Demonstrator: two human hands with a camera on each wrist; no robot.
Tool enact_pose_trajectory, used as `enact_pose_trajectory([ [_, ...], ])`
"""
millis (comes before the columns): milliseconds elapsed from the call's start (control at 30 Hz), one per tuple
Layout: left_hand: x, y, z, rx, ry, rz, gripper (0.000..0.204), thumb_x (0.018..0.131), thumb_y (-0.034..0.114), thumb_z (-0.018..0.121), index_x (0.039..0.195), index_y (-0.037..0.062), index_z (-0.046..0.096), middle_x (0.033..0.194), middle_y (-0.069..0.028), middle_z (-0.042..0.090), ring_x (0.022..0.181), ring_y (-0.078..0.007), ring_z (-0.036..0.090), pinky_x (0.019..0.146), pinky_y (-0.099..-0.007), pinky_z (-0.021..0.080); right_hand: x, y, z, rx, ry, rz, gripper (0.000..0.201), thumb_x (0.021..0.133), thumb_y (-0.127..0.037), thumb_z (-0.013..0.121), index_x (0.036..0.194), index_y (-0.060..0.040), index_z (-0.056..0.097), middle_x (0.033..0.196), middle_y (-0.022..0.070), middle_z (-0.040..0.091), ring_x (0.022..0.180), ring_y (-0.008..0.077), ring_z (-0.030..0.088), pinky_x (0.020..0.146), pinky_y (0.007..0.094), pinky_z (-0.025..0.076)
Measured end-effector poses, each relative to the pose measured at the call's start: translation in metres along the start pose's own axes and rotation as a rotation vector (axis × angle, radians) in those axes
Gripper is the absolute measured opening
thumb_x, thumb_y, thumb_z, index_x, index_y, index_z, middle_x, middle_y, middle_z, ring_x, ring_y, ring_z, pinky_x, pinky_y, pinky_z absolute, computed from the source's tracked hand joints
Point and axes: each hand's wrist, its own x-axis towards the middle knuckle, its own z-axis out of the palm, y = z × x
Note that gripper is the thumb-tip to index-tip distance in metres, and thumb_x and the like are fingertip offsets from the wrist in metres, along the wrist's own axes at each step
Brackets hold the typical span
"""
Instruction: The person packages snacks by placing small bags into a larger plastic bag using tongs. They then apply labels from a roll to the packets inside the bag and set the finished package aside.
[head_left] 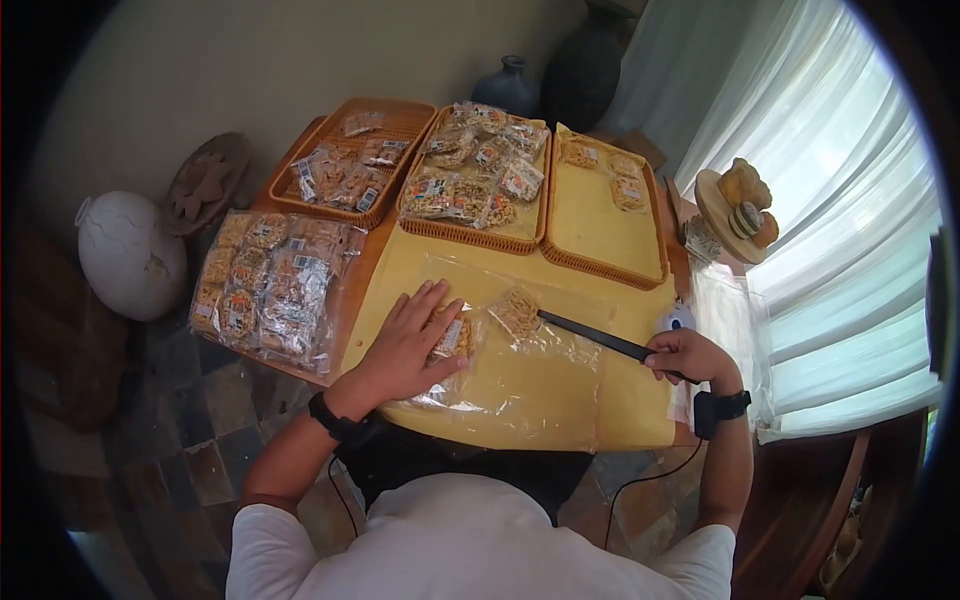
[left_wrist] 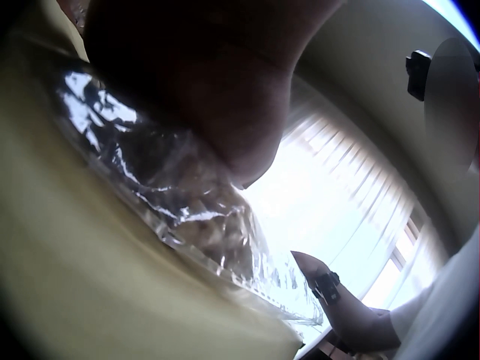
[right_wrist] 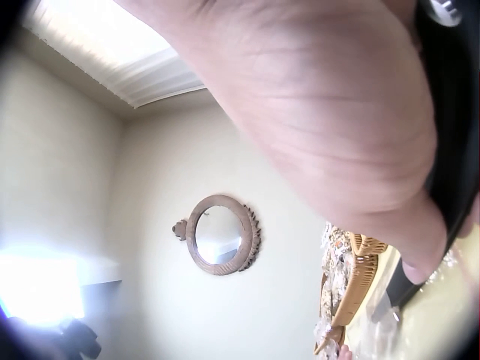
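A large clear plastic bag [head_left: 540,390] lies flat on the yellow table cover [head_left: 640,400]. My left hand [head_left: 405,345], fingers spread, rests on a packaged snack [head_left: 455,338] at the bag's left side. In the left wrist view the shiny plastic [left_wrist: 187,202] lies under the hand [left_wrist: 217,97]. My right hand [head_left: 690,357] grips the handle end of a long black tool [head_left: 600,336], whose far tip reaches another snack piece [head_left: 517,312]; whether it touches cannot be told. The right wrist view shows the hand [right_wrist: 337,112] close up around the black tool [right_wrist: 454,97].
Behind stand three wicker trays: one with snack packs [head_left: 365,185], a fuller one [head_left: 475,170] and one with a few packs [head_left: 605,225]. A large bag of packs [head_left: 275,285] lies at the left edge. A wooden stand [head_left: 722,215] is at the right.
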Motion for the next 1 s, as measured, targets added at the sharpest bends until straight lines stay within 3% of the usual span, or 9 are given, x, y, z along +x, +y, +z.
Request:
enact_pose_trajectory([
  [167,0.000,-0.003,0.002,0.023,-0.028,-0.014,0.082,0.102,0.052,0.069,0.164,0.0053,0.044,0.173,-0.0285,0.031,0.160,-0.0516,0.029,0.130,-0.0625,0.023,0.010,-0.003,0.029,-0.020,0.193,-0.136,0.020,0.103,-0.022,0.077,0.102,-0.0016,0.075,0.075,-0.0009,0.069,0.059,0.0062,0.059,0.056,0.0251,0.046],
  [267,-0.001,-0.001,0.002,0.001,-0.021,-0.024,0.082,0.102,0.052,0.069,0.164,0.0053,0.044,0.173,-0.0289,0.031,0.160,-0.0519,0.029,0.130,-0.0614,0.024,-0.005,0.003,0.027,0.001,0.227,-0.121,0.019,0.103,-0.020,0.076,0.100,-0.0009,0.075,0.074,-0.0009,0.069,0.059,0.0064,0.058,0.056,0.0248,0.046],
  [333,-0.002,-0.002,0.003,0.000,-0.030,-0.024,0.083,0.103,0.055,0.066,0.165,0.0063,0.043,0.175,-0.0259,0.029,0.163,-0.0463,0.025,0.132,-0.0596,0.022,-0.024,0.015,0.017,0.025,0.124,-0.055,0.019,0.104,-0.020,0.075,0.101,-0.0004,0.075,0.074,-0.0006,0.069,0.060,0.0065,0.059,0.057,0.0247,0.046],
  [400,-0.002,-0.001,0.001,0.000,-0.037,-0.031,0.083,0.103,0.055,0.067,0.166,0.0063,0.042,0.175,-0.0262,0.029,0.163,-0.0465,0.025,0.131,-0.0593,0.023,-0.035,0.021,0.016,0.051,-0.030,0.036,0.019,0.104,-0.018,0.074,0.106,0.0009,0.076,0.076,-0.0001,0.069,0.062,0.0066,0.059,0.057,0.0245,0.046],
  [533,-0.001,-0.002,0.003,-0.016,-0.036,-0.018,0.082,0.103,0.054,0.066,0.166,0.0067,0.042,0.175,-0.0269,0.029,0.163,-0.0470,0.026,0.131,-0.0592,0.023,-0.026,0.023,0.047,0.195,0.064,-0.040,0.019,0.104,-0.016,0.074,0.111,0.0011,0.074,0.079,-0.0004,0.070,0.063,0.0066,0.059,0.058,0.0243,0.046],
  [733,0.000,-0.001,0.003,-0.002,-0.045,-0.012,0.081,0.103,0.052,0.067,0.165,0.0057,0.043,0.174,-0.0283,0.030,0.162,-0.0495,0.026,0.131,-0.0598,0.023,-0.010,0.023,0.059,0.089,0.232,-0.159,0.018,0.104,-0.016,0.075,0.110,0.0003,0.075,0.079,-0.0004,0.070,0.066,0.0067,0.060,0.060,0.0255,0.048],
  [967,-0.001,0.007,-0.003,0.052,-0.020,-0.033,0.080,0.104,0.052,0.065,0.166,0.0069,0.042,0.174,-0.0263,0.030,0.163,-0.0477,0.027,0.131,-0.0633,0.018,-0.023,0.004,0.046,0.024,0.198,-0.091,0.020,0.103,-0.019,0.076,0.110,0.0001,0.077,0.079,-0.0006,0.070,0.068,0.0059,0.061,0.061,0.0252,0.049],
  [1000,0.001,0.008,-0.007,0.052,-0.033,-0.006,0.081,0.103,0.053,0.066,0.166,0.0070,0.042,0.174,-0.0261,0.030,0.163,-0.0472,0.026,0.131,-0.0631,0.019,-0.024,0.004,0.044,-0.007,0.203,-0.091,0.022,0.101,-0.019,0.078,0.111,0.0004,0.077,0.079,0.0023,0.071,0.067,0.0110,0.063,0.063,0.0280,0.051],
])
